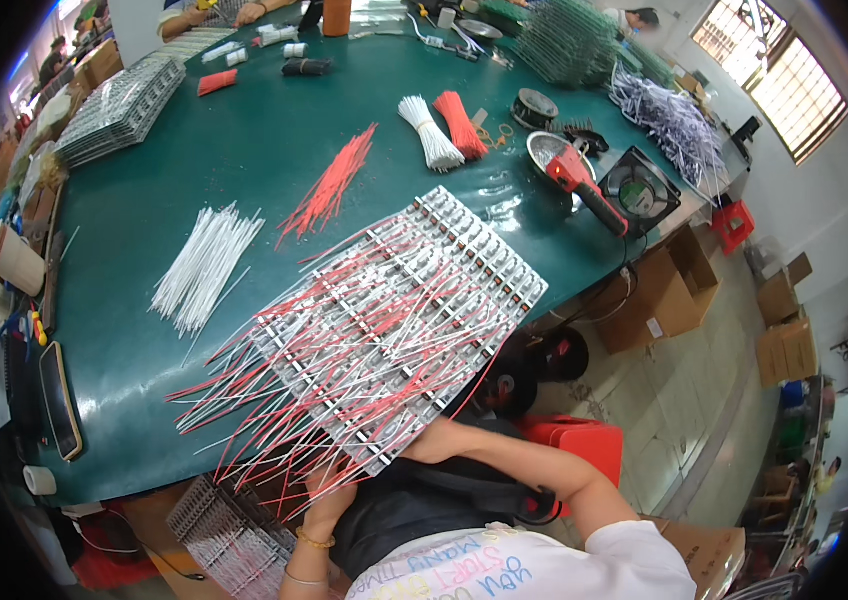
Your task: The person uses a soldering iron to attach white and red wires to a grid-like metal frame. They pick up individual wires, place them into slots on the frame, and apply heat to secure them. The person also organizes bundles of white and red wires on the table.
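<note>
A large panel of joined circuit boards lies slanted across the near part of the green table, its near corner reaching past the edge. Many red and white wires stick out from it toward the left and front. My right hand grips the panel's near edge, its fingertips hidden by the board. My left hand is closed at the near left edge of the panel, partly covered by hanging wires. Beyond the panel are a loose pile of white wires and a pile of red wires.
Bundled white wires and red wires lie farther back. A red-and-black soldering tool rests on a metal dish beside a square fan. At left lies a phone. A second wired panel sits below the table edge.
</note>
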Demonstrator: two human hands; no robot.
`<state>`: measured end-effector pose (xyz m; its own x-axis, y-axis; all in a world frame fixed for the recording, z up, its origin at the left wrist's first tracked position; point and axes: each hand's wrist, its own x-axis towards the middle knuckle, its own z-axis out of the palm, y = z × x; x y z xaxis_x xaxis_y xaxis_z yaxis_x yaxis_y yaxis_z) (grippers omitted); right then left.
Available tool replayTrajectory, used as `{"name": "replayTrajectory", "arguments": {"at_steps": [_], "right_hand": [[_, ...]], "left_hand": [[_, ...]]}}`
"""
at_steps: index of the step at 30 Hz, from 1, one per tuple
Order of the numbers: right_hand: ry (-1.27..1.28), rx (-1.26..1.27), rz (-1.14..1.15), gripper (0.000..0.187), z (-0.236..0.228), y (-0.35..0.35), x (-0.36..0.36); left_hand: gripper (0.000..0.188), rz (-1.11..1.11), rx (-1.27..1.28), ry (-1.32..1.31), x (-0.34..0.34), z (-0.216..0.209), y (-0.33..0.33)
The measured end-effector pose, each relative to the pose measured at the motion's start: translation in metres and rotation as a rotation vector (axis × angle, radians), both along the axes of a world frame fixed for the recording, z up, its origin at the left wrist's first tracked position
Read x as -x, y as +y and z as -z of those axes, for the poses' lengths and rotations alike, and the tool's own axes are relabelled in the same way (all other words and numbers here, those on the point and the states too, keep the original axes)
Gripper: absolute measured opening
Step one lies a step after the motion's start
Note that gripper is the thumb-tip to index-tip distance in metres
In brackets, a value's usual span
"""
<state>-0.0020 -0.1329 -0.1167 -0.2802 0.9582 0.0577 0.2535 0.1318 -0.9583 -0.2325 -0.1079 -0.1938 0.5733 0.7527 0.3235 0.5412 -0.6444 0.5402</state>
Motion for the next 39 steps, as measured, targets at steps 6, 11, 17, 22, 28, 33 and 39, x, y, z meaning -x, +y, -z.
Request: {"name": "replayTrajectory", "arguments": {"at_steps": [6, 11, 17, 22, 28, 33, 39], "right_hand": [[-0.044, 0.363, -0.071, 0.017, -0.061, -0.049, -0.089], [0.152, 0.718, 0.073, 0.012, -0.038, -0.142, -0.135], [0.328, 0.766, 0.28, 0.01, -0.02, -0.172, -0.129], [0.346, 0.376, 0.542, 0.008, -0.089, -0.168, -0.1], [0.661, 0.144, 0.402, 0.006, -0.098, -0.134, -0.072], [0.703, 0.139, 0.347, 0.008, -0.098, -0.12, -0.071], [0.488, 0.296, 0.573, 0.007, -0.1, -0.133, -0.074]], "left_hand": [[0.014, 0.137, -0.296, 0.153, 0.051, 0.067, 0.011], [0.023, 0.108, -0.31, 0.183, 0.014, 0.022, 0.02], [0.024, -0.027, 0.079, -0.004, 0.009, 0.018, 0.017], [0.025, -0.119, 0.152, -0.088, -0.01, -0.015, 0.011], [0.03, -0.13, 0.151, 0.122, -0.042, -0.07, 0.0], [0.067, 0.382, -0.051, -0.105, -0.089, -0.106, -0.018], [0.013, 0.525, 0.103, -0.393, -0.141, -0.103, 0.001]]}}
